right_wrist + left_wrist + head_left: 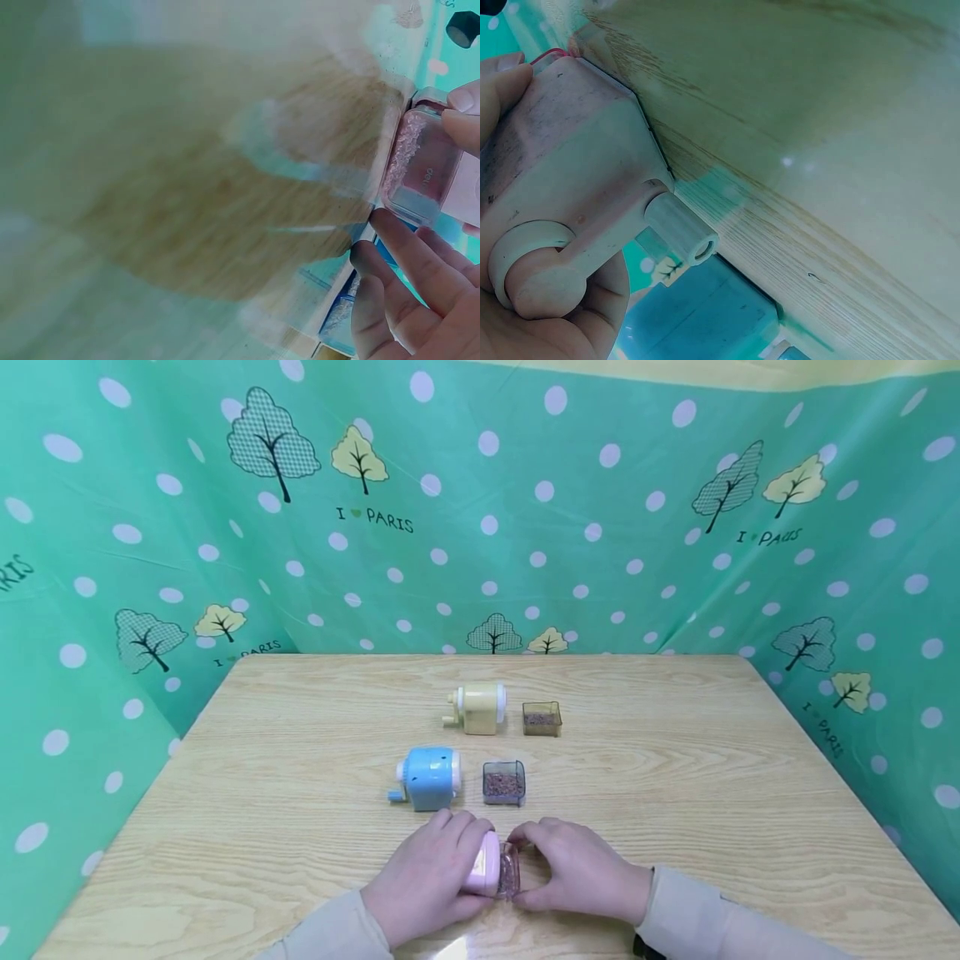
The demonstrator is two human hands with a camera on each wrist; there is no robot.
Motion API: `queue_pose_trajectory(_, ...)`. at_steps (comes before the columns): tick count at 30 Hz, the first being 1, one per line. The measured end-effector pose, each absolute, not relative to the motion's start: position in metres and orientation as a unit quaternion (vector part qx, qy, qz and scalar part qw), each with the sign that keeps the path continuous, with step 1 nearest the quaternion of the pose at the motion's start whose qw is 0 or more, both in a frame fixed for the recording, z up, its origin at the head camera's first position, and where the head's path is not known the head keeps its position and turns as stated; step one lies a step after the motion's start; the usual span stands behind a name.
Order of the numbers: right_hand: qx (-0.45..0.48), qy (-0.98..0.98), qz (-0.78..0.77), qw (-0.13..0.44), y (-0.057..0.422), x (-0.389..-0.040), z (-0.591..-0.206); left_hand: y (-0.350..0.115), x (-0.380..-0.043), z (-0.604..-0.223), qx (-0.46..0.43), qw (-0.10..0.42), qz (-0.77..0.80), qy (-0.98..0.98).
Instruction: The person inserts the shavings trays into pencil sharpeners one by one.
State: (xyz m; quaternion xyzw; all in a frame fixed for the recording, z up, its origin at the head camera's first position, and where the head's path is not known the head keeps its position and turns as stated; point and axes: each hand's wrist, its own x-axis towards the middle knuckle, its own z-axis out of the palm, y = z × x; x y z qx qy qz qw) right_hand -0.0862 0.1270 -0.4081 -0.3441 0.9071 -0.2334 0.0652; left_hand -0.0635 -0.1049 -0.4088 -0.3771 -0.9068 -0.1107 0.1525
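Observation:
A pink crank pencil sharpener [486, 868] sits near the front of the table, and my left hand [431, 872] wraps over its body. In the left wrist view the sharpener's crank handle [679, 229] sticks out beside the palm. A see-through shavings drawer [508, 870] juts from the sharpener's right side, partly pulled out or in. My right hand [573, 868] holds the drawer between thumb and fingertips at its near and far corners. Pinkish shavings [406, 146] lie inside the drawer in the right wrist view. My left hand hides much of the sharpener's body.
Beyond my hands stands a blue sharpener [431, 778], with its drawer of shavings [504, 785] apart on its right. Farther back are a yellow sharpener [482, 708] and another drawer with shavings [542, 720]. A green dotted curtain [487, 527] surrounds the wooden table [675, 760].

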Motion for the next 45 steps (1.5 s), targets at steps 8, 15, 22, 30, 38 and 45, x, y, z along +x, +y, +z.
queue_pose_trajectory(8,-0.342,0.909,-0.231,0.064,0.125,-0.086,-0.406,-0.105,-0.063,-0.41,-0.381,0.165,-0.111,-0.903)
queue_pose_trajectory(15,-0.347,0.906,-0.234,0.059,0.123,-0.086,-0.408,-0.104,-0.064,-0.411,-0.385,0.17,-0.111,-0.9)
queue_pose_trajectory(22,-0.347,0.904,-0.241,0.068,0.12,-0.086,-0.408,-0.106,-0.062,-0.411,-0.385,0.169,-0.119,-0.9)
queue_pose_trajectory(30,-0.35,0.9,-0.252,0.064,0.118,-0.086,-0.409,-0.105,-0.064,-0.41,-0.393,0.165,-0.115,-0.897)
queue_pose_trajectory(38,-0.35,0.897,-0.265,0.06,0.114,-0.086,-0.408,-0.106,-0.065,-0.411,-0.397,0.168,-0.117,-0.895)
queue_pose_trajectory(45,-0.35,0.894,-0.273,0.059,0.11,-0.086,-0.408,-0.106,-0.064,-0.41,-0.398,0.173,-0.121,-0.893)
